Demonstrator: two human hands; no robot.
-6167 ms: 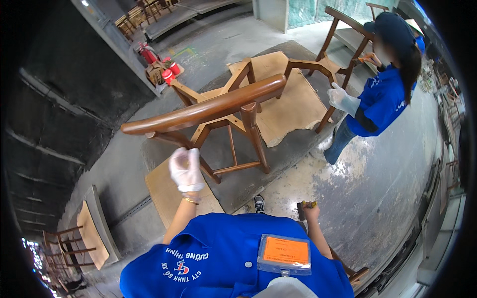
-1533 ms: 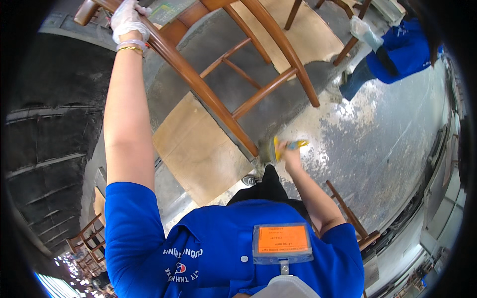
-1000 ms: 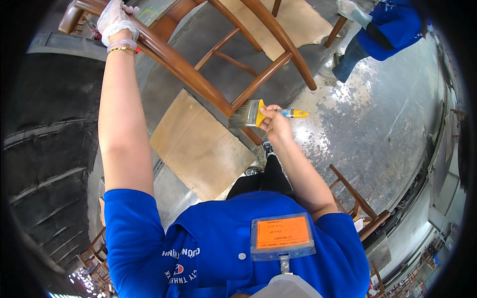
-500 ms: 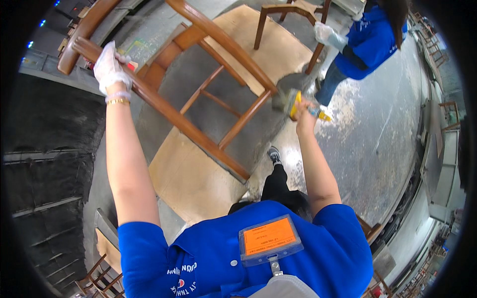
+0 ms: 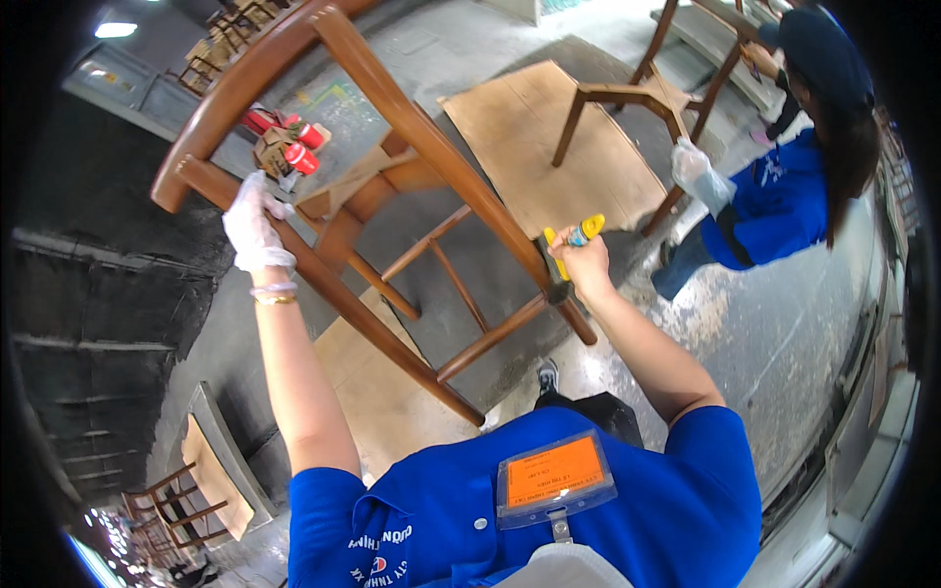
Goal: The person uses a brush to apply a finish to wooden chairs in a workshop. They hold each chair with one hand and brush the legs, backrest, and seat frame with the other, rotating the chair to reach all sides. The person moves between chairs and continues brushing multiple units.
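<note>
A brown wooden chair (image 5: 426,142) is tilted up in front of me, its curved back rail at the upper left and its legs slanting down to the right. My left hand (image 5: 255,227), in a thin white glove, is closed around the chair's left-hand long leg, just below the back rail. Bare, my right hand (image 5: 585,267) grips a flat brush (image 5: 591,227) with a yellow handle. Its dark bristles touch the right-hand leg near where the low stretcher joins it. My fingers hide part of the handle.
To the right a co-worker (image 5: 799,196) in a blue shirt and dark cap rests a gloved hand by another wooden chair frame (image 5: 627,95). Cardboard sheets (image 5: 529,127) cover part of the floor. Red cups (image 5: 302,158) stand beyond the chair; more chairs (image 5: 181,505) are at lower left.
My right hand has turned the brush upward and brought its bristles against the chair leg. The view has shifted, with the chair now lower and farther right. My left hand keeps its hold.
</note>
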